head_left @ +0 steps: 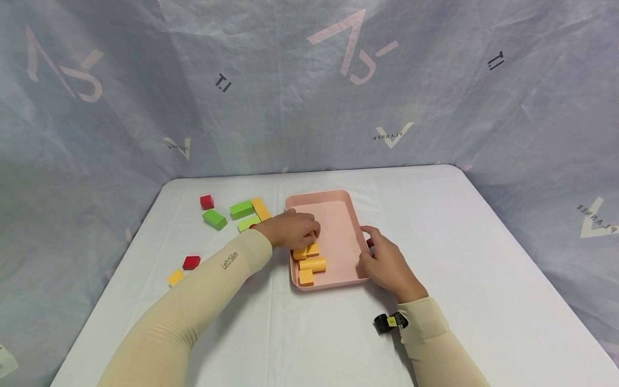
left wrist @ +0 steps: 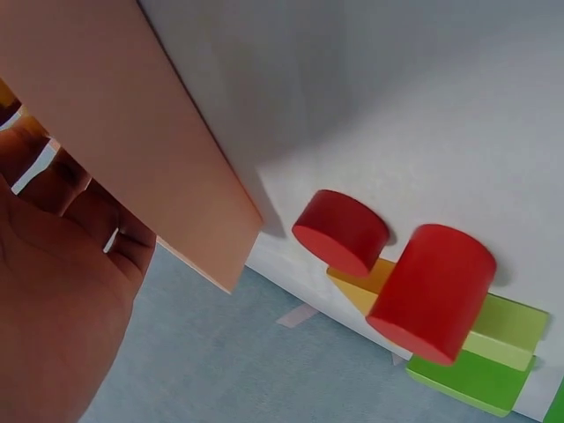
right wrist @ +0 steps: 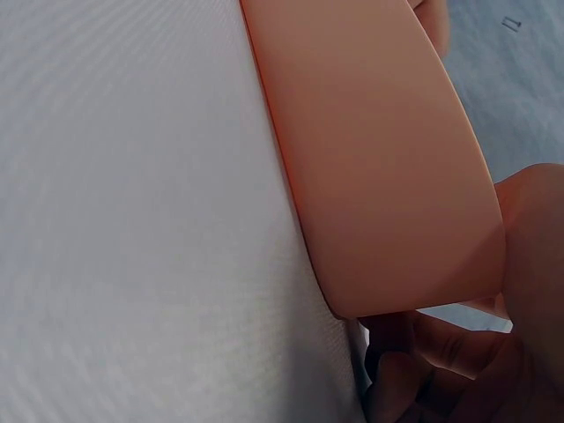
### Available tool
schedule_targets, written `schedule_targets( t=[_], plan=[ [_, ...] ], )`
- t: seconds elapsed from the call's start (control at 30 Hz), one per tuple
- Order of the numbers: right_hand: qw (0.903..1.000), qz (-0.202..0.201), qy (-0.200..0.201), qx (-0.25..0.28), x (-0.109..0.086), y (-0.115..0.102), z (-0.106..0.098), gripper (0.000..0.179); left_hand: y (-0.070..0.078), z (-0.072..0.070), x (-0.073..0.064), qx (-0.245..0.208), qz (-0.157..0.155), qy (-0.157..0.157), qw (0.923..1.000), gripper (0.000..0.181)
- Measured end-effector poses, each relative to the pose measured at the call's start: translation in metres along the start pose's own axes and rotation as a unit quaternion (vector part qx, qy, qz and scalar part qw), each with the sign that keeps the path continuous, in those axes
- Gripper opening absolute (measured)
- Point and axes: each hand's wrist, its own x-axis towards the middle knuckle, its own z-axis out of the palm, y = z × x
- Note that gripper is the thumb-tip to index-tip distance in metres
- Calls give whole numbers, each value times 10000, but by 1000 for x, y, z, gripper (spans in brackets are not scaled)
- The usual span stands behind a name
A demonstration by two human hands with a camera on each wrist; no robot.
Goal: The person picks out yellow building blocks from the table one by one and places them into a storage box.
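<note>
A shallow pink tray [head_left: 338, 231] lies on the white table with several yellow blocks along its left side, among them a yellow cylinder [head_left: 312, 264] and a yellow cube [head_left: 306, 277]. My left hand [head_left: 292, 228] reaches over the tray's left wall, its fingers curled at a yellow block [head_left: 313, 235] that they mostly hide. At the near right corner, my right hand [head_left: 387, 266] grips the tray, thumb and fingers on its wall. The right wrist view shows some of those fingers [right wrist: 458, 348] below the tray's wall [right wrist: 388, 167].
Left of the tray stand two red cylinders [left wrist: 432, 291], a long yellow block [head_left: 261, 208] and several green blocks [head_left: 242, 209]. Farther left lie a red cube [head_left: 207, 202], another red block [head_left: 191, 262] and a yellow block [head_left: 175, 277]. A grey printed cloth [head_left: 290, 97] hangs behind the table.
</note>
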Motion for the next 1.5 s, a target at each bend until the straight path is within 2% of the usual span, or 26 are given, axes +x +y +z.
schedule_targets(
  t=[0.47,0.93,1.5],
  plan=[
    [10000,-34,6,-36,-1,-2,-1,62,0,4,-1,17,-92,-32,10000,21],
    [10000,-32,21,-40,-2,-5,-1,61,2,2,-3,14,-178,-133,9998,24],
    [10000,-32,-4,64,-3,-4,-1,63,-2,4,-4,141,-25,145,9998,27]
  ],
)
